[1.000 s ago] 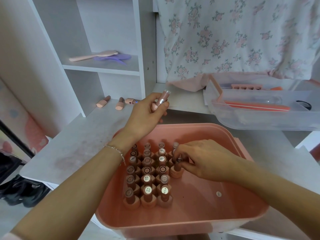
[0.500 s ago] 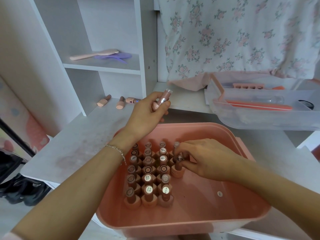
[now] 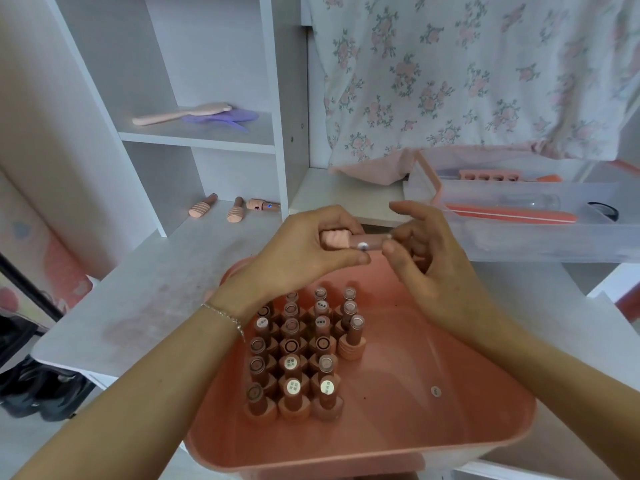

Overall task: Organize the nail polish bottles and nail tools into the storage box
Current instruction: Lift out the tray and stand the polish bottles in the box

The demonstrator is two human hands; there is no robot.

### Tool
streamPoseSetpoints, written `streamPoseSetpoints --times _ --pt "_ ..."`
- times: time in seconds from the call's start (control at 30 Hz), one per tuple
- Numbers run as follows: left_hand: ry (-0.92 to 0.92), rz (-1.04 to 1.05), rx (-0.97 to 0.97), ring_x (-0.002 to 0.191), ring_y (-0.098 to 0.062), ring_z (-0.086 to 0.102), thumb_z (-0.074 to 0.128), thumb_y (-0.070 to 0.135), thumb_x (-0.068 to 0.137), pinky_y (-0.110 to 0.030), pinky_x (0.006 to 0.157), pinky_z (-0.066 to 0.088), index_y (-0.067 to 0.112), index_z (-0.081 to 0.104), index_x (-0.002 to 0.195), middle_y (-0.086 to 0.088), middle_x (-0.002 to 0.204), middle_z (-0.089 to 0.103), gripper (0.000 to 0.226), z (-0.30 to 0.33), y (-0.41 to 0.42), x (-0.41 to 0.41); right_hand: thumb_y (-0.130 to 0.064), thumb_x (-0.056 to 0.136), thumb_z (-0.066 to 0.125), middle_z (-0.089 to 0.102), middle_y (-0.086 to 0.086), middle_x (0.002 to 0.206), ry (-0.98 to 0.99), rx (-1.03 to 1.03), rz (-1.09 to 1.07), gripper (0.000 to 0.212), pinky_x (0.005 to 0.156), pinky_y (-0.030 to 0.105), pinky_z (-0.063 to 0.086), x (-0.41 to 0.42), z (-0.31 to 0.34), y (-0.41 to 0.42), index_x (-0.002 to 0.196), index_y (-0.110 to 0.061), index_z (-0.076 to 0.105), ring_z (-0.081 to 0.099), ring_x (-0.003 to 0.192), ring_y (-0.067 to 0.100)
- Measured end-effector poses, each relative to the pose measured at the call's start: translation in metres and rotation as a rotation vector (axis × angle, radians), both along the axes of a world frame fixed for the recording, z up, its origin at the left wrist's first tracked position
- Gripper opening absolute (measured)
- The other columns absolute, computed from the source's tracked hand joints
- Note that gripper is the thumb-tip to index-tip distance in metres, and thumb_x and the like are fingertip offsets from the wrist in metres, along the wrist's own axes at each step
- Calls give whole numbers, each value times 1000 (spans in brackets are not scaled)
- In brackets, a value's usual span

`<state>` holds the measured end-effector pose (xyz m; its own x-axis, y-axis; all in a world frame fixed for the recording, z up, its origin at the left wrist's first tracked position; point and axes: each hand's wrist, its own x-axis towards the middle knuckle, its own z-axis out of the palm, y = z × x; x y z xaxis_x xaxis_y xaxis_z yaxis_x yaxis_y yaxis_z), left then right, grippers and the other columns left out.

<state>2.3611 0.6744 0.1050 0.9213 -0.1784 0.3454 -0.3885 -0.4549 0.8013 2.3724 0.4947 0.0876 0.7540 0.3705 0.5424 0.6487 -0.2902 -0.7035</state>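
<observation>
A pink storage box (image 3: pixel 460 441) sits on the white desk in front of me. Several nail polish bottles (image 3: pixel 294 355) stand in rows in its left half. My left hand (image 3: pixel 304 258) grips one pink polish bottle (image 3: pixel 349 241) sideways above the box's far rim. My right hand (image 3: pixel 426 258) pinches the cap end of that same bottle with thumb and forefinger. Two striped polish bottles (image 3: pixel 202 206) and a small pink tool (image 3: pixel 263 205) lie on the desk at the foot of the shelf unit.
A clear tray (image 3: pixel 540 247) at the back right holds an orange nail file (image 3: pixel 512 213) and a pink toe separator (image 3: pixel 490 174). A white shelf unit (image 3: pixel 277 98) carries a pink brush and a purple item. A floral cloth hangs behind.
My right hand has left the bottle it set down in the box and risen to the bottle in my left hand. My left hand has turned that bottle sideways and moved it toward the right.
</observation>
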Motion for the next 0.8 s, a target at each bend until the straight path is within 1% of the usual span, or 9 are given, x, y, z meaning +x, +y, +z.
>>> streamPoseSetpoints --times 0.07,0.13,0.23,0.33,0.43,0.57,0.63,0.73,0.8 --pt "-1 -38 45 77 -19 61 79 18 68 -34 74 49 24 65 83 -1 81 67 21 1 -2 -3 -31 85 49 56 -7 79 3 10 7 20 62 23 43 -1 1 0 101 -42 45 54 66 13" --pt "-7 -57 48 81 -18 62 79 17 68 -36 77 49 28 66 83 -1 84 68 23 2 -2 -5 -28 82 53 59 -7 74 -32 10 -31 14 61 14 41 -2 1 0 86 -41 51 55 67 9" --pt "-28 -62 25 82 -14 63 78 15 67 -31 79 49 29 66 84 4 85 69 25 4 0 -5 -31 79 59 54 -11 64 -50 16 -62 12 58 8 37 -4 1 0 81 -40 51 51 63 5" --pt "-34 -59 -3 82 -3 63 79 15 65 -20 80 50 28 66 85 10 85 69 27 4 0 -4 -32 79 58 57 -17 72 -38 29 -42 14 59 12 40 -6 3 0 85 -42 50 54 69 5" --pt "-15 -65 -40 79 3 62 78 27 63 -12 76 46 30 67 87 14 80 68 27 6 3 -5 -26 81 56 61 -27 77 -48 98 -35 14 57 17 44 -7 7 0 87 -38 52 56 66 7" --pt "-80 131 -172 83 -22 63 63 25 84 -30 80 49 27 67 83 -3 83 70 5 9 15 1 -19 80 56 61 -23 71 -68 144 -40 14 56 8 40 -7 10 -6 82 -33 56 54 62 -2" --pt "-67 235 -111 79 -17 61 61 23 87 -25 77 46 27 66 82 -5 82 68 8 5 19 7 -24 78 55 59 -20 69 -51 146 30 8 55 8 38 -8 11 -8 81 -31 57 51 59 -2" --pt "72 174 125 74 7 57 64 20 84 -3 77 37 24 67 83 10 81 65 5 -3 20 12 -27 76 53 58 -13 63 -22 9 195 7 55 8 35 -10 10 -11 78 -32 57 51 56 0" --pt "140 100 217 80 2 60 66 16 83 -8 81 42 19 70 88 8 85 67 7 -7 21 15 -22 74 58 57 -16 59 -15 -176 298 10 56 6 35 -11 8 -11 76 -32 57 53 56 -1"
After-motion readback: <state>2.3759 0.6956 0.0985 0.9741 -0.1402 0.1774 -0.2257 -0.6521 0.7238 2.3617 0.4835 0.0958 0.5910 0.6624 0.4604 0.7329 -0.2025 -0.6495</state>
